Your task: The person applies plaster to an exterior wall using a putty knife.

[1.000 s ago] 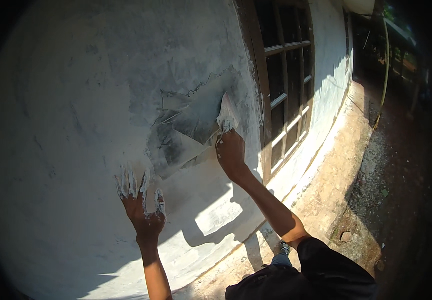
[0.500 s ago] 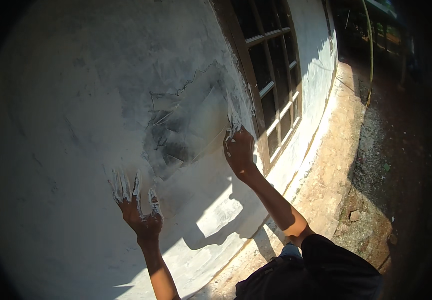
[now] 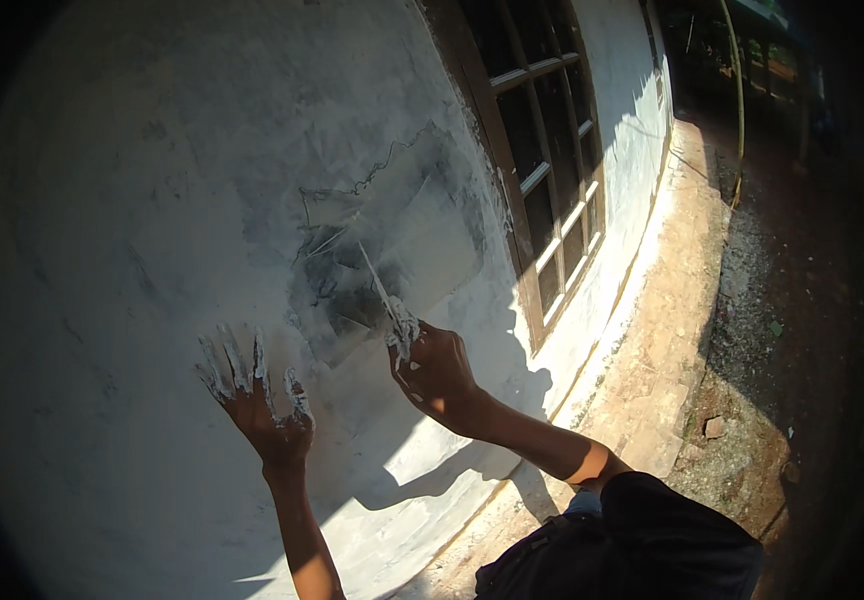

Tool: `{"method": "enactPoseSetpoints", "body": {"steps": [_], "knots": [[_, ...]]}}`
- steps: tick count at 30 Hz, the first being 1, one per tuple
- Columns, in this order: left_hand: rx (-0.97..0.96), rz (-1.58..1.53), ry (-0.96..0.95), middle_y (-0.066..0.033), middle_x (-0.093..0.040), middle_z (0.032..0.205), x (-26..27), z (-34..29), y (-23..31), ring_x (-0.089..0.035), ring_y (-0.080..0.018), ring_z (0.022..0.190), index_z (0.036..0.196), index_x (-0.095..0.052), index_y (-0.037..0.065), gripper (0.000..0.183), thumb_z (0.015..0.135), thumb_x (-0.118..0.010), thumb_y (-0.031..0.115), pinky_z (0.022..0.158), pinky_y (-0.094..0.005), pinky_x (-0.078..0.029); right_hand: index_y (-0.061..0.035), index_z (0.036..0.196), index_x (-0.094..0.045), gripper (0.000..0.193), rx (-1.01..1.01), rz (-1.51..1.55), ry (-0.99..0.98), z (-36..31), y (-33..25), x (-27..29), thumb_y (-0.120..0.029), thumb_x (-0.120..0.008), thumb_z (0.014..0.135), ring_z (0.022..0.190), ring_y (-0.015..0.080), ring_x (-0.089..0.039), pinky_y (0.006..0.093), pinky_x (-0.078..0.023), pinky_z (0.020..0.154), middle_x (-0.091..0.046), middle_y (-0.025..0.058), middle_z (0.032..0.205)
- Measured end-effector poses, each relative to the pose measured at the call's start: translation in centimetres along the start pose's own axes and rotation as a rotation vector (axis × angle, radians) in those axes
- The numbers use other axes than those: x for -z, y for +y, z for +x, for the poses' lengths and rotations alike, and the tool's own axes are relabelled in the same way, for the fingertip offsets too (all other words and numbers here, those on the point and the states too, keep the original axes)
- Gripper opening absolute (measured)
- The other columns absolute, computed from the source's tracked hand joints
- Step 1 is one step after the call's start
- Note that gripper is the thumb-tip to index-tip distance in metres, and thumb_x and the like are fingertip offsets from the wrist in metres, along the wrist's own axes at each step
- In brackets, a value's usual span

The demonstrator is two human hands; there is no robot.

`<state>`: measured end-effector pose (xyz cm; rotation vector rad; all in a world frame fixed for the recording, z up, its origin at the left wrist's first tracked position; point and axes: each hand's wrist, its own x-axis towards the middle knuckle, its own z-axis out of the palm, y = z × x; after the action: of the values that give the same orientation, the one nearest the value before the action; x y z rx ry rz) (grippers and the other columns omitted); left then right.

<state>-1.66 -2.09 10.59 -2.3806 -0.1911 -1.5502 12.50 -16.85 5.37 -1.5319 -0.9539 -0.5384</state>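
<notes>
Since half a second ago the right hand [image 3: 439,375] has dropped down the wall and swung the blade around, so the thin flat metal putty knife [image 3: 380,290] now points up and left instead of sitting high by the window. It's edge-on to the camera, its tip on the grey wet patch of fresh filler [image 3: 392,250] on the white plastered wall [image 3: 132,200].

Handling-wise, I'd guess the knife is light, with a springy blade that flexes if you lean on it. The handle end is caked in white paste, so probably slippery; best gripped well back, fist closed around it, which is how the right hand has it. The filler looks soft and smears easily.

Left hand [image 3: 257,395] is flat on the wall, fingers spread wide, holding nothing, coated in white paste.

No bucket or tray of filler in view. Further right there's a dark wooden window frame with glass panes [image 3: 542,170], then a sunlit concrete walkway [image 3: 672,330].
</notes>
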Motion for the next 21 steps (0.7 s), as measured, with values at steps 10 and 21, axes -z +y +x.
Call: {"method": "enactPoseSetpoints", "body": {"steps": [10,21], "knots": [[0.022,0.026,0.024,-0.0224,-0.04,0.133,0.2,-0.8,0.5,-0.027,-0.0456,0.127,0.121,-0.051,0.001,0.04,0.082,-0.056,0.012,0.105,-0.0548,-0.019,-0.0031,0.067,-0.064,0.005,0.049,-0.488,0.005,9.9,4.4,-1.9,-0.007,-0.061,0.068,0.068,0.0281,-0.064,0.0361,-0.051,0.062,-0.062,0.017,0.072],[0.038,0.019,0.111,-0.0262,-0.046,0.126,0.1,-0.9,0.0,-0.035,-0.0468,0.122,0.117,-0.052,-0.003,0.039,0.082,-0.055,0.015,0.102,-0.0526,-0.026,0.0014,0.077,-0.06,0.009,0.271,-0.15,0.203,2.8,2.2,1.4,0.001,-0.062,0.068,0.054,0.0298,-0.057,0.0329,-0.047,0.048,-0.057,0.0146,0.072]]}}
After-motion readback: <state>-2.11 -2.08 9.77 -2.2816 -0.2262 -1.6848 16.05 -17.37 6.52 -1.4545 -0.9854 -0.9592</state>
